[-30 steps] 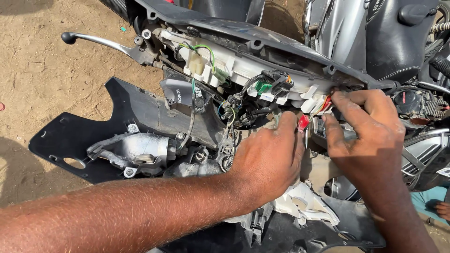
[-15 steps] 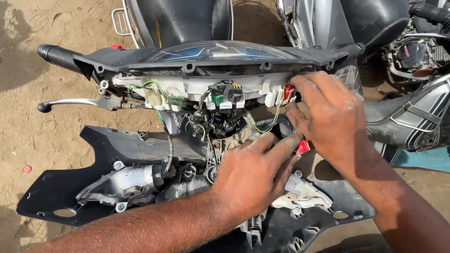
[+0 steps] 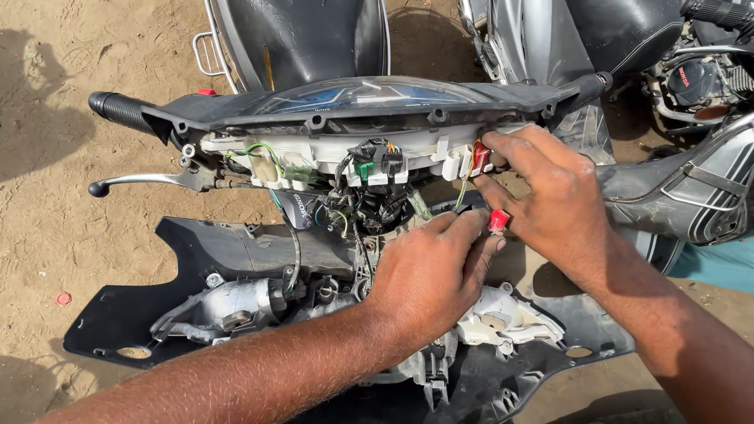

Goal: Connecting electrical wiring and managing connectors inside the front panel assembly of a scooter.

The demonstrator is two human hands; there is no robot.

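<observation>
The opened handlebar housing of a scooter is serving as the container here: inside its exposed back a white plastic frame is sitting, carrying a black and green connector cluster at its middle, a pale plug with green wires toward the brake lever, and a red connector at the far end from that lever. Just below the housing a tangle of wires is hanging. The right hand is reaching up to the housing, its fingertips pinching narrowly on the red connector and touching the white frame beside it. The left hand is lying below the housing, its fingers curled close and its fingertips meeting a small red plug, which is sitting between the two hands; which hand is actually gripping that plug cannot be told. Further below the housing, a black body panel is lying flat on the sandy ground, with a white headlamp piece resting on it under the left wrist
</observation>
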